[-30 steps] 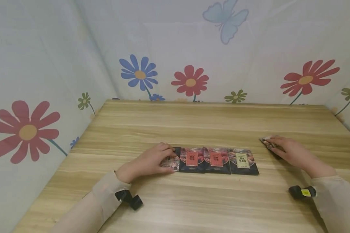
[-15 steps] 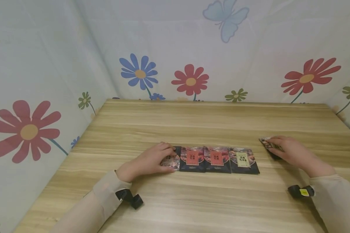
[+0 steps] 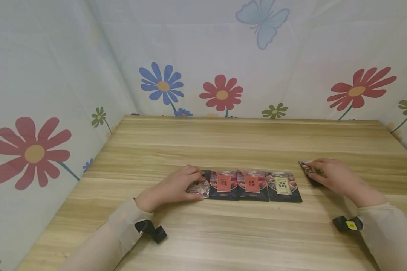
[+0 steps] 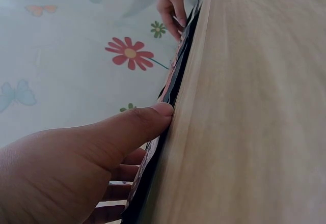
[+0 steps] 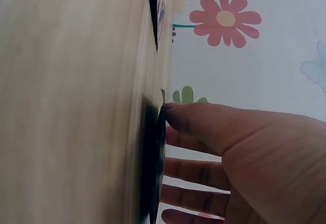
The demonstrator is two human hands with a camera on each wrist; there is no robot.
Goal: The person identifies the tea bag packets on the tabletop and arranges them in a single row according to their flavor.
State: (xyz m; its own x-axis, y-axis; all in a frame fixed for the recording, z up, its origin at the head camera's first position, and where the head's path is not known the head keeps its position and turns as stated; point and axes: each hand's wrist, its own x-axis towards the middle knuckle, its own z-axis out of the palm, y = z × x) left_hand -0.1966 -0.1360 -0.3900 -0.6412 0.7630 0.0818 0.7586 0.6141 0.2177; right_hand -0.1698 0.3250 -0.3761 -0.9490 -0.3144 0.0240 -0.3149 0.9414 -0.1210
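Flat dark tea packets lie in a row on the table. My left hand (image 3: 174,187) rests on the leftmost packet (image 3: 203,192), covering part of its pale label; in the left wrist view its thumb (image 4: 153,114) touches the packet's near edge. To the right come two red-label tea packets (image 3: 224,192) and a yellow-label tea packet (image 3: 285,194), side by side. Beyond the row's right end, my right hand (image 3: 340,178) holds another tea packet (image 3: 306,168) by its edges, slightly tilted. In the right wrist view this packet (image 5: 157,168) casts a shadow on the table.
The wood-grain table (image 3: 224,233) runs back to a white curtain (image 3: 196,41) printed with flowers and a butterfly. A black wrist camera (image 3: 152,231) sits below the left sleeve, and a second wrist camera (image 3: 340,223) at the right cuff.
My right hand has shifted slightly left with its packet, closer to the row's right end. The left hand and the row stay in place.
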